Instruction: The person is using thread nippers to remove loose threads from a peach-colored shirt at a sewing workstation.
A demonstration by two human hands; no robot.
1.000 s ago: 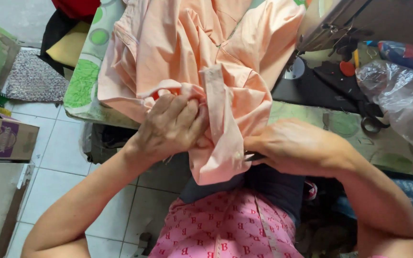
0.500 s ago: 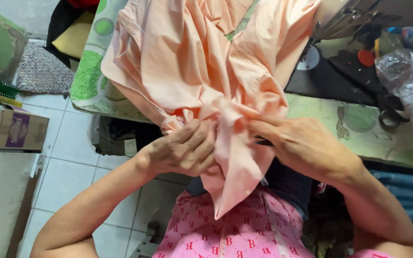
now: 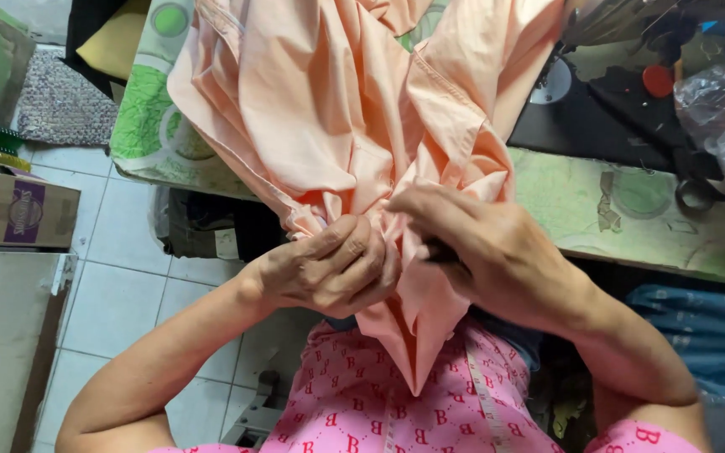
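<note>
Right now both hands are bunched into a peach-coloured garment (image 3: 337,117), a thin, smooth woven cloth with stitched hems that drapes in long soft folds over the near edge of a green-patterned table (image 3: 581,201). The left hand (image 3: 329,273) sits just below that edge, its fingers curled tight into a loose fist with a gathered wad of the fabric pinched between thumb and knuckles. The right hand (image 3: 480,247) is beside it, touching it across the cloth, palm down and fingers bent over a fold; something small and dark shows under its fingertips, too hidden to tell what it is. Below the two hands a pointed tail of the garment hangs down onto the person's pink printed top (image 3: 413,411), where a pale measuring tape (image 3: 482,394) lies. Farther back on the table, right of the garment, stand a dark sewing machine base (image 3: 597,117), a crumpled clear plastic bag (image 3: 723,109) and a red round cap (image 3: 658,80). Left of the table, on the pale tiled floor (image 3: 119,277), rests a cardboard box (image 3: 31,211).
</note>
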